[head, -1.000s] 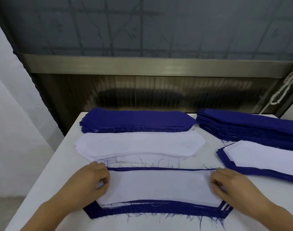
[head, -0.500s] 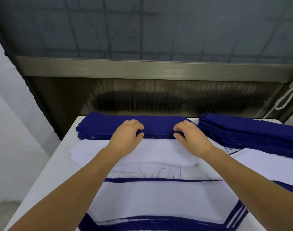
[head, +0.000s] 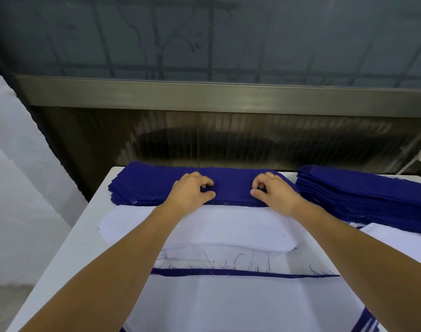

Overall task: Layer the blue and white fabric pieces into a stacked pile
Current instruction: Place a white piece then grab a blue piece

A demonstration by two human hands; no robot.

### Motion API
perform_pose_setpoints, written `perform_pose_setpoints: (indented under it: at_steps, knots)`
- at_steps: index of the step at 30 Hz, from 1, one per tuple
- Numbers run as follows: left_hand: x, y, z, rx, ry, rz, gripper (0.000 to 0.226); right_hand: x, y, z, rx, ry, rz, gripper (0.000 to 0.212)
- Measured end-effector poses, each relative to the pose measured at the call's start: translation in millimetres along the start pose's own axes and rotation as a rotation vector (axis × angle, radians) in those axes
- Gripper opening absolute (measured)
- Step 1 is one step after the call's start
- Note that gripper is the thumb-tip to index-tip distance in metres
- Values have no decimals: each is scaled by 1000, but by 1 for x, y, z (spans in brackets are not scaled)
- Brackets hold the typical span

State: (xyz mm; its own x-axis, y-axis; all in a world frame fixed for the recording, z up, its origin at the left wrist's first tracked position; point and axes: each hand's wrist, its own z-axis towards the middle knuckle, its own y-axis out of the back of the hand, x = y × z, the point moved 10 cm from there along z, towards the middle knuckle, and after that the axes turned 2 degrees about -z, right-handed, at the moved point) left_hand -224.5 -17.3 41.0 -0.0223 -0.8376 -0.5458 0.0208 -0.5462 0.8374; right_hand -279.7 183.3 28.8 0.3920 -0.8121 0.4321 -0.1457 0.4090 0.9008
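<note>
Hands, left [head: 191, 191] and right [head: 274, 192], pinch blue stack [head: 144, 185] on white table [head: 85, 236] by dark window [head: 204, 39]

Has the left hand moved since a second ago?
Yes. The left hand went away from the person, from the near layered piece over the white stack to the far blue stack, where its fingers now pinch the top fabric.

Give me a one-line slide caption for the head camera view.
Both hands, left hand and right hand, pinch the top piece of the far dark blue fabric stack behind the white fabric stack.
</note>
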Motion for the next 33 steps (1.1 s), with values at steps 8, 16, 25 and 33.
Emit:
perform_pose_setpoints:
  at_steps: [8,16,25,33]
  knots:
    - [3,-4,9,49,39,-30,33,-11,-4,17,111,-68,176,12]
    - [9,-5,16,24,115,-75,11,-13,-8,21,155,-88,140,15]
    - [12,-9,22,36,163,-74,13,2,-5,18,-11,-1,-166,13]
    - [19,-12,27,47,210,-152,14,2,-5,18,-1,-13,-172,26]
